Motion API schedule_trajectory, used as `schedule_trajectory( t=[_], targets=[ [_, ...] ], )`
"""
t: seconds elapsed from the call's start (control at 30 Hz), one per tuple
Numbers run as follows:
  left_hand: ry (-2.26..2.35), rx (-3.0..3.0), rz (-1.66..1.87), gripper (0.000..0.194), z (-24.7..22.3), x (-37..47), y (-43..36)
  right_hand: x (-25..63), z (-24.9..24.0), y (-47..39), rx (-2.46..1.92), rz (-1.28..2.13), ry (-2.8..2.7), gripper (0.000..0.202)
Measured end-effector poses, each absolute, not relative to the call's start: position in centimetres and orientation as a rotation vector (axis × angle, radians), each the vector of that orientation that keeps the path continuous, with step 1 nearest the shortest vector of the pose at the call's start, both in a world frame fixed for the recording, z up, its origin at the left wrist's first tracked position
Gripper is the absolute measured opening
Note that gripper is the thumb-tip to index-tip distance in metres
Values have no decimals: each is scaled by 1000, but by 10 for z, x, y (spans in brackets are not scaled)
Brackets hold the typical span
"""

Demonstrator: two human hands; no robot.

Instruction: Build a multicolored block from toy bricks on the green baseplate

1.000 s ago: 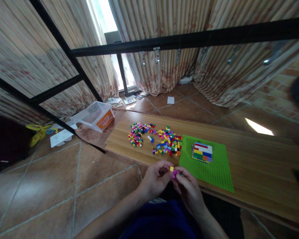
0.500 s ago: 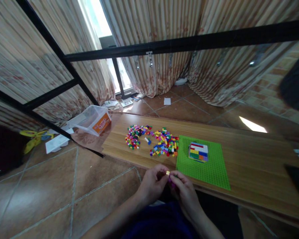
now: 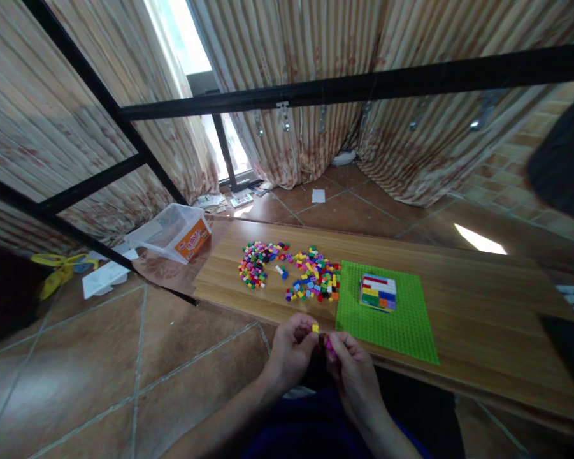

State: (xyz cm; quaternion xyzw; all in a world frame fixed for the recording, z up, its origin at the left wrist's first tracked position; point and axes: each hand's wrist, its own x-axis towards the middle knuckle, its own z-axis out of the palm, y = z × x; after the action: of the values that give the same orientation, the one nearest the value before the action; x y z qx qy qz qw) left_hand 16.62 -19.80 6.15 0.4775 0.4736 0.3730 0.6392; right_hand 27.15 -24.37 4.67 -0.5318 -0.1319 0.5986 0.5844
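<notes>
My left hand (image 3: pixel 292 349) pinches a small yellow toy brick (image 3: pixel 315 328) between thumb and forefinger. Close beside it, my right hand (image 3: pixel 353 364) is closed on a magenta brick (image 3: pixel 330 346), mostly covered by the fingers. Both hands are held low at the front edge of the wooden table (image 3: pixel 478 306). To their upper right lies a green baseplate (image 3: pixel 413 338), bearing a block of stacked multicoloured bricks (image 3: pixel 379 293). Left of the plate, loose small bricks (image 3: pixel 315 274) are spread in a curved heap, with a further heap (image 3: pixel 253 264) beyond.
A clear plastic bin (image 3: pixel 172 233) with an orange label stands at the table's left end. A black metal rail (image 3: pixel 315 95) crosses above the far side, before striped curtains (image 3: pixel 310 38). A dark flat object (image 3: pixel 566 350) is at the right edge.
My hands have drawn slightly apart, so the yellow brick is now separated from the magenta one. The view has shifted a little; the heaps and the stack stay as they were.
</notes>
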Motion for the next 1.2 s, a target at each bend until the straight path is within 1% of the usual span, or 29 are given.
schedule_trajectory(
  t=[0.13, 0.27, 0.47, 0.67, 0.77, 0.9, 1.07, 1.2],
  targets=[
    [1112, 1037, 842, 16, 48, 160, -189, 281, 50, -237, -1130, 1503, -223, 29],
    [1206, 1074, 859, 16, 27, 147, -172, 295, 52, -213, -1124, 1503, -231, 30],
    [1519, 1557, 850, 13, 15, 127, -137, 307, 61, -155, -1249, 1450, -415, 28],
    [1560, 1760, 743, 18, 16, 131, -120, 311, 65, -110, -1345, 1373, -538, 23],
    [1453, 1800, 767, 26, 14, 140, -118, 310, 62, -97, -1358, 1368, -585, 24],
    [1339, 1780, 903, 38, 9, 147, -119, 306, 56, -90, -1382, 1357, -646, 29],
    [1520, 1757, 1028, 35, 11, 139, -104, 302, 50, -87, -1412, 1318, -738, 35],
    [1619, 1894, 939, 36, 21, 131, -75, 302, 47, -85, -1431, 1306, -751, 35]
  ],
)
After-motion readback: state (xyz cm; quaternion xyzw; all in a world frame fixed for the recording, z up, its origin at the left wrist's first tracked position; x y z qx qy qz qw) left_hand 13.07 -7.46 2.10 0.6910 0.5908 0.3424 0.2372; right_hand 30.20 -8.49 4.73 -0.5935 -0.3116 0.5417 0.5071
